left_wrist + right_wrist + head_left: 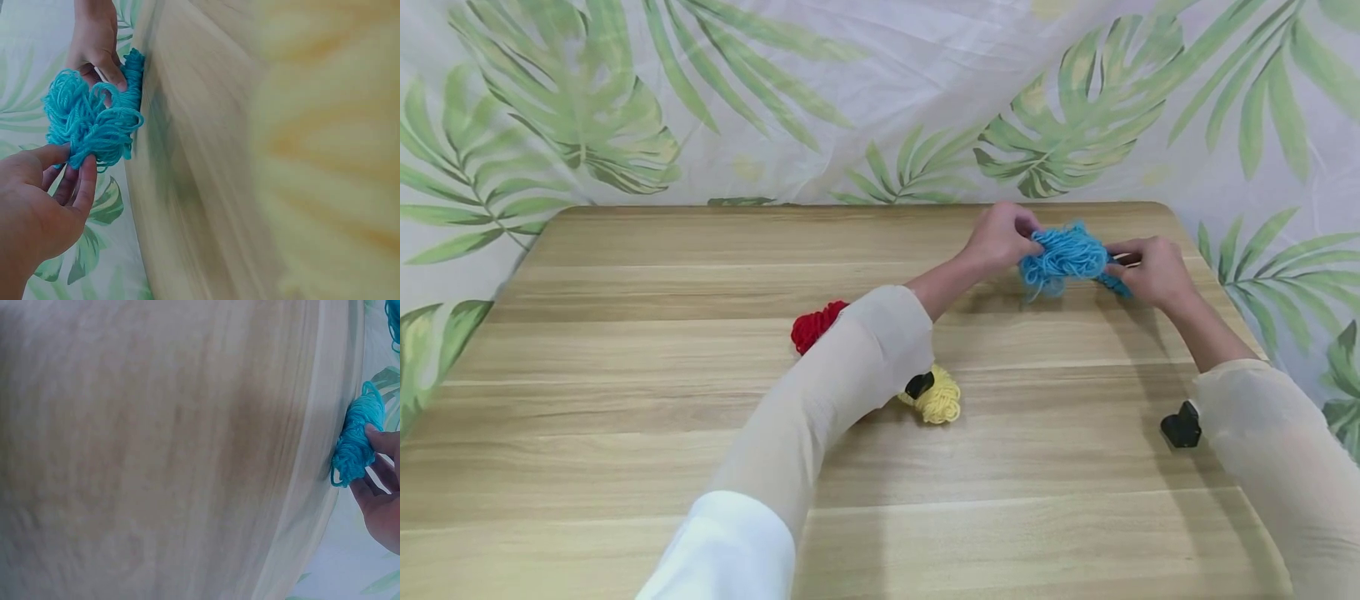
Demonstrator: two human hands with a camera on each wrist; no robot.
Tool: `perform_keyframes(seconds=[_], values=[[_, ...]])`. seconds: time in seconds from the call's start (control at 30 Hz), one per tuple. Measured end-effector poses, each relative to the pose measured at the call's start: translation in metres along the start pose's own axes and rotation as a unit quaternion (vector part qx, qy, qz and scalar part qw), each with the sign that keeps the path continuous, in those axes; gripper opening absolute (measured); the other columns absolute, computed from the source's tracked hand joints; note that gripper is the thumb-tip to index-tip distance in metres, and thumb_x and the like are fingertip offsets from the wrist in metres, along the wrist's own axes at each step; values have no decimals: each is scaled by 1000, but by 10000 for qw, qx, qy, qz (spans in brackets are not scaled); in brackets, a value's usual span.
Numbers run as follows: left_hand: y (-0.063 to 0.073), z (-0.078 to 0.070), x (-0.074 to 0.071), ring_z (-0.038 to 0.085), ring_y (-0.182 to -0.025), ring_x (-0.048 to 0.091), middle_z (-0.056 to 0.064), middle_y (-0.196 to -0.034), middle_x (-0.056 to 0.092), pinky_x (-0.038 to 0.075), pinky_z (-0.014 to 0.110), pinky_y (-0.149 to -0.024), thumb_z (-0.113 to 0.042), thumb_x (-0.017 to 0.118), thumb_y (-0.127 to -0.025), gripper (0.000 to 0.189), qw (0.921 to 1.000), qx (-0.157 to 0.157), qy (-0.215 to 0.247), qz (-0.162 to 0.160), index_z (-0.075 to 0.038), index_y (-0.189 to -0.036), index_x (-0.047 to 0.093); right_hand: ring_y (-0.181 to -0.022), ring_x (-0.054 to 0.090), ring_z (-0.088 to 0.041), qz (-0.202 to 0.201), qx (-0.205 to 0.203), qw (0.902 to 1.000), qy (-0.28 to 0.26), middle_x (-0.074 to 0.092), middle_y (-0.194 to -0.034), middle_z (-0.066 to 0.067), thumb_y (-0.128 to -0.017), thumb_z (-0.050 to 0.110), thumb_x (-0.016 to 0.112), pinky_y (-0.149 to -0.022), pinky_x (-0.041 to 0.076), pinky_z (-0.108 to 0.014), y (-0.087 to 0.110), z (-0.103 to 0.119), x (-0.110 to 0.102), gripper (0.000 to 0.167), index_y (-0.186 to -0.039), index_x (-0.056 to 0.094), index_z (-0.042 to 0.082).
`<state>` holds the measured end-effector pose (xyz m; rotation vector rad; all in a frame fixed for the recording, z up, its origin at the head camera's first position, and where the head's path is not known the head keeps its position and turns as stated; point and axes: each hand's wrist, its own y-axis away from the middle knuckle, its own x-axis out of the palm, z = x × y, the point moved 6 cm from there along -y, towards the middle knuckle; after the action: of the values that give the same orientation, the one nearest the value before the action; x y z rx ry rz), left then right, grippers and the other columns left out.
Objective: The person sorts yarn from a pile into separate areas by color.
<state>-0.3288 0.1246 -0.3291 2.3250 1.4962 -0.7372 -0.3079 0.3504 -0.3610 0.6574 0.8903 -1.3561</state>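
Observation:
Over the far right of the table, both hands hold blue yarn. My left hand pinches the near end of a loose, loopy clump of blue yarn between thumb and fingers. A tightly wound blue yarn bundle is gripped by my right hand, thumb on one side and fingers on the other. In the left wrist view the loose loops overlap the wound bundle, hiding part of it. Several strands dangle below the clump.
A red yarn bundle lies mid-table, partly hidden behind my left sleeve. Beside that sleeve lies a yellow yarn bundle, partly covered by a black wrist device. A leaf-print cloth hangs behind the wooden table.

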Motion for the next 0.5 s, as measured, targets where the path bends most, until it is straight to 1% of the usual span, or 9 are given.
perform_keyframes(seconds=[0.23,0.37,0.5], values=[[-3,-2,5,11,-86,62,6,-102,73,54,18,-68,-5,75,-95,16,9997,-178,149,-31,-3,-111,78,-107,64,-57,35,106,9999,-44,63,-118,-41,-96,0,67,-57,40,-5,0,-1,1,33,-125,65,-17],[-5,-2,10,11,-86,60,6,-101,73,52,17,-70,-4,76,-94,16,9997,-197,80,-116,-3,-109,79,-108,64,-57,27,146,9999,-49,62,-121,-41,-97,-1,65,-58,40,-4,-1,-1,1,33,-126,65,-15],[-9,-1,17,11,-89,60,5,-102,74,50,16,-73,-3,77,-93,17,9996,-265,1,-139,-3,-109,80,-109,63,-57,13,123,9999,-31,61,-122,-41,-97,-2,62,-57,40,-6,-2,-2,0,32,-126,65,-15]])
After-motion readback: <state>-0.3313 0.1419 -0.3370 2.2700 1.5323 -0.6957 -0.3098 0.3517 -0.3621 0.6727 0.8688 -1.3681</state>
